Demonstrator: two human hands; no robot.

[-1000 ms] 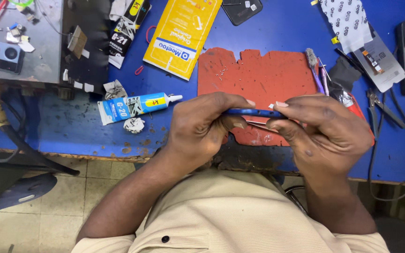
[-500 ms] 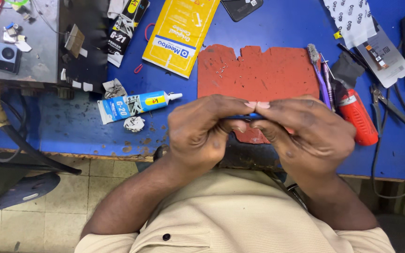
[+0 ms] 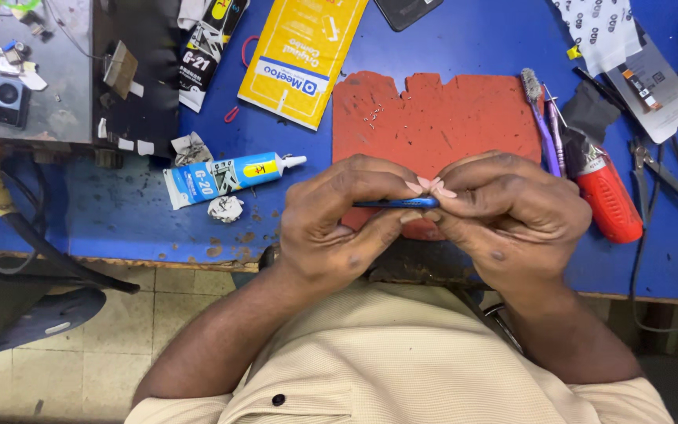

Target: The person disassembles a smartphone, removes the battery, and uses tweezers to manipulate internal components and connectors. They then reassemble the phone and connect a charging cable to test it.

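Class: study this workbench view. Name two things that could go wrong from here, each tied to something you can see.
1. Both hands, left hand and right hand, pinch a thin blue object by its edges; it could bend or slip.
2. The glue tube lies close to the left hand, beside crumpled paper; a nudge might roll it off the blue table.

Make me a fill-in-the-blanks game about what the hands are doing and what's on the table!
1. Both hands, the left hand and the right hand, pinch a thin flat ____ object.
2. Under the hands lies a ____ rubber mat.
3. The white-and-blue glue tube lies beside the ____ hand.
4. The red-handled tool lies beside the ____ hand.

Missing words: blue; red; left; right
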